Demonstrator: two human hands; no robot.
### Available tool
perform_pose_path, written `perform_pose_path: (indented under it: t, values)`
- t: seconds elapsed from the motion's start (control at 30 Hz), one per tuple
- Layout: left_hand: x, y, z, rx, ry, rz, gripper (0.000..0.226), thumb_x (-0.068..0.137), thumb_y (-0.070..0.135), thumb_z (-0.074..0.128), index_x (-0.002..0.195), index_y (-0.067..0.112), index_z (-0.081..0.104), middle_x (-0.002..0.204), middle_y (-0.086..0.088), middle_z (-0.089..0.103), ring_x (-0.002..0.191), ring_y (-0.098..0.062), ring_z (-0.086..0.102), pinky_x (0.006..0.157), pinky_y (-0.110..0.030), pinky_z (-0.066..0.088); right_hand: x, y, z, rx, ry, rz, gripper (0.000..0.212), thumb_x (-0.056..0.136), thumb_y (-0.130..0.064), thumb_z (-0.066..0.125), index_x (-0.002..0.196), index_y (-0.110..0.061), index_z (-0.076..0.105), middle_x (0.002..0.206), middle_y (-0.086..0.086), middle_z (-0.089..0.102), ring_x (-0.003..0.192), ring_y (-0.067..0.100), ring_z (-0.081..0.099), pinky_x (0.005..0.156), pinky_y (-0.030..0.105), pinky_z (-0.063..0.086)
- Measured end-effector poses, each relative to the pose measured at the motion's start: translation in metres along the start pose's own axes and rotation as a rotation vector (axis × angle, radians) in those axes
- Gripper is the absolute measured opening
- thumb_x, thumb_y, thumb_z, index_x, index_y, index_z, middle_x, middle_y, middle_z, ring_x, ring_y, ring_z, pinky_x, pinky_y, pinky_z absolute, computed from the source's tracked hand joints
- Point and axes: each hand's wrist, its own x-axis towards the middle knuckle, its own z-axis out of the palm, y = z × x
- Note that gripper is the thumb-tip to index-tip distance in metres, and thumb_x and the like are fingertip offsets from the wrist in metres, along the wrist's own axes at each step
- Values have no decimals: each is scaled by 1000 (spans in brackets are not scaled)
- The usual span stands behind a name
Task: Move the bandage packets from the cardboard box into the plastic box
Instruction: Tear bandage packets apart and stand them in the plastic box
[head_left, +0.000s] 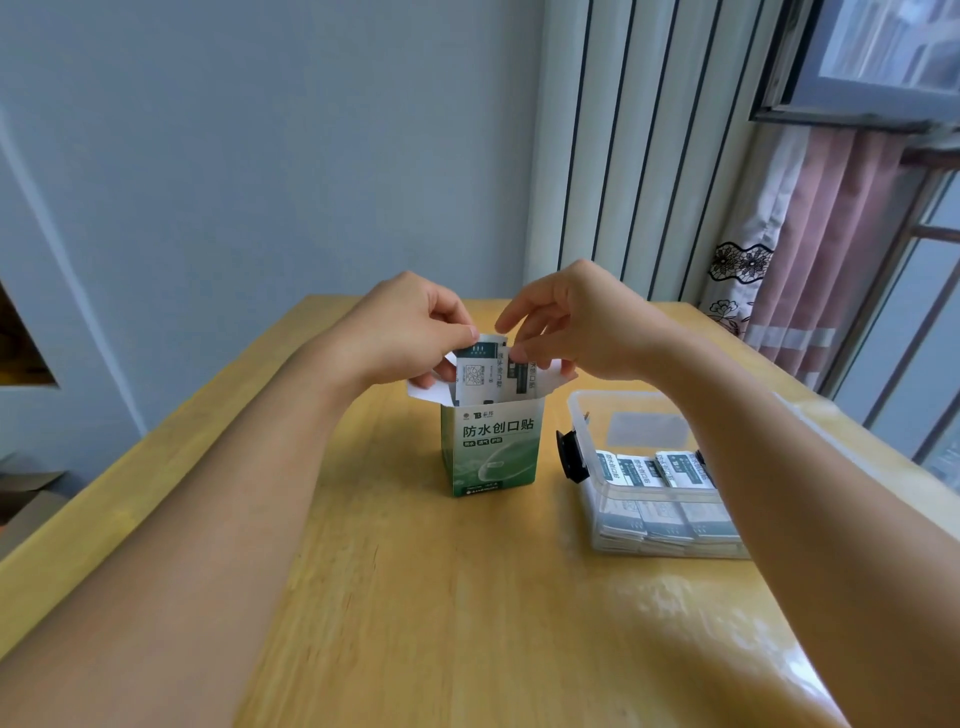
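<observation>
a wooden desk (415, 597) fills our view, set against a pale wall with a window and pink curtain (810, 249) at right. on it stands the clear plastic box (587, 410), open-topped, already carrying rows of bandage packets (654, 470), its far half bare. just left of it, apart from it, the green-and-white cardboard box (491, 449) stands upright with its top flaps spread. we see both hands meeting over its mouth: the left hand (405, 332) pinches the upper edge of a packet (475, 371) that stands partly out of the carton, while the right hand (566, 327) curls its fingers onto a neighbouring packet (519, 371); whether that grip is firm we cannot tell. we judge the step in hand to be drawing more packets from the carton, with the transfer partly done. the next move, we reckon, calls for lifting them free of the flaps without tipping the light carton, then carrying them right to the bare part of the plastic box.
</observation>
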Motion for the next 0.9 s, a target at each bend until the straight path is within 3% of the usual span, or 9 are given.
perform_pose_path:
  t: [0.23,0.37,0.5,0.6,0.73,0.9]
  values:
    - [1,0,4,73,18,48,12,98,16,64,89,12,70,83,-5,76,62,-9,72,53,-23,58,-3,2,-27,51,193,-75,17,87,0,72,100,-11,75,81,1,75,55,10,63,58,23,58]
    - [-2,2,2,68,-11,40,9,96,16,67,90,12,72,84,-4,77,67,-11,74,54,-22,58,-5,1,-32,82,220,-112,17,89,-1,70,97,-15,75,77,-9,73,52,2,57,55,17,52]
    - [-3,4,3,3,-54,6,7,94,16,71,90,12,75,86,-2,78,72,-14,75,55,-23,58,-6,1,-36,174,252,-122,18,90,0,68,95,-16,75,75,-11,73,56,1,56,55,20,51]
    - [-3,6,4,-76,-57,-60,6,92,16,72,88,14,76,82,0,78,68,-9,74,53,-21,55,-5,-1,-33,165,232,-137,17,91,0,67,96,-15,75,79,-4,74,58,3,57,55,20,51]
    - [-2,7,6,-167,-29,-132,10,91,15,70,84,13,77,88,-6,78,68,-9,72,58,-26,53,-4,-2,-20,134,172,-137,17,91,-2,67,94,-18,74,79,-9,73,58,-2,58,56,19,51]
    - [2,10,13,-152,136,-34,13,92,23,70,90,12,74,96,-10,76,79,-15,67,66,-30,52,-2,-3,-13,103,142,-127,17,92,-3,66,96,-17,74,79,-8,71,59,-3,58,55,17,49]
